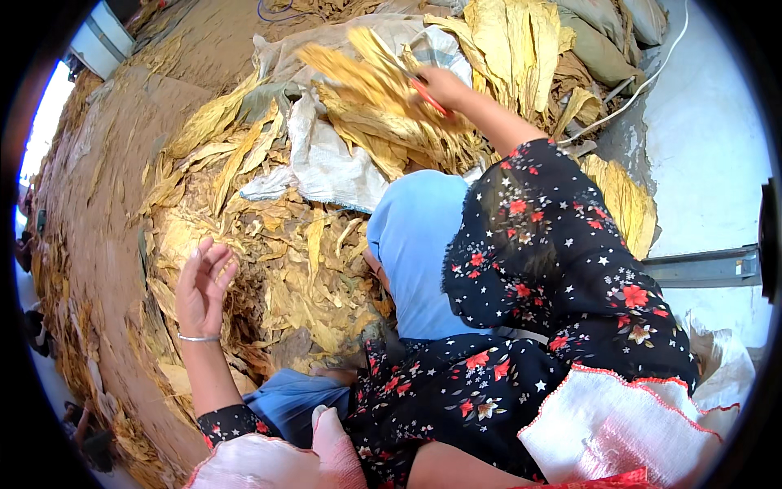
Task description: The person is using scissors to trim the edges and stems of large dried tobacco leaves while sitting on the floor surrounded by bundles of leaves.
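My right hand (446,88) is stretched out to the far side, closed around red-handled scissors (429,98). Their grey blades point up and left among yellow dried tobacco leaves (346,69), which are smeared by motion. Whether the hand also grips some of those leaves is unclear. On the left, my left hand (207,281) is raised above a heap of broken, crumpled leaf pieces (301,281). Its fingers are apart and slightly curled, with nothing in them. A white woven sack (330,159) lies between the broken pieces and the longer leaves beyond.
Large flat yellow leaves (521,53) are stacked at the far right, near filled sacks (599,37). A white cable (643,88) runs down beside the pale wall (709,155). Brown ground (102,212) with scattered leaf bits stretches along the left.
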Demonstrator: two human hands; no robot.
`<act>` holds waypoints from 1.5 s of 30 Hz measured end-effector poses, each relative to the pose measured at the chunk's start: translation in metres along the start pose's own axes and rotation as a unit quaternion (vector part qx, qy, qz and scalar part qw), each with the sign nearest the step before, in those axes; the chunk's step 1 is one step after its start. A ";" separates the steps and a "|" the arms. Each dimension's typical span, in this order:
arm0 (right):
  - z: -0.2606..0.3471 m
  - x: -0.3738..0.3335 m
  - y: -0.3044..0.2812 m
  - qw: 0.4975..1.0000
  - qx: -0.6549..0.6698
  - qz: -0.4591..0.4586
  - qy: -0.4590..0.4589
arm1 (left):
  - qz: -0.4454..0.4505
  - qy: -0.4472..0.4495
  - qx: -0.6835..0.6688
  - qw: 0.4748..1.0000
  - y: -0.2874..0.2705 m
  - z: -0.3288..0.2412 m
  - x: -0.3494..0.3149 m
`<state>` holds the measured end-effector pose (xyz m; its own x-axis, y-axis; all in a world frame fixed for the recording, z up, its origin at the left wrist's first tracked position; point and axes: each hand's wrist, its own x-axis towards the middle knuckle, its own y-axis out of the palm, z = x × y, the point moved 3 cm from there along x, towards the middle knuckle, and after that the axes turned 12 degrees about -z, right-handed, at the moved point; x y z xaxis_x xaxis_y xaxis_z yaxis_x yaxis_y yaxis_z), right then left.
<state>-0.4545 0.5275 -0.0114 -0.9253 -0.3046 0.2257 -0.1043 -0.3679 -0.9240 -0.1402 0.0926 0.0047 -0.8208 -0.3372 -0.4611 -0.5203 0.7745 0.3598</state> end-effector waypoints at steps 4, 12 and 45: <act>-0.046 -0.029 0.011 0.989 0.088 -0.010 0.115 | -0.040 -0.017 0.028 0.999 -0.013 0.008 0.001; 0.141 -0.003 -0.063 0.829 0.536 0.117 0.111 | -0.078 0.025 0.060 0.995 -0.001 0.003 -0.009; 0.353 -0.101 -0.035 0.785 0.550 0.280 -0.053 | -0.539 0.143 0.655 0.510 -0.358 -0.018 -0.067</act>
<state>-0.2284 0.2609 0.1068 -0.6724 -0.7391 -0.0410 0.7397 -0.6688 -0.0744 0.0965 -0.1715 -0.0786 -0.3221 -0.8645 0.3859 -0.2552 -0.3132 -0.9148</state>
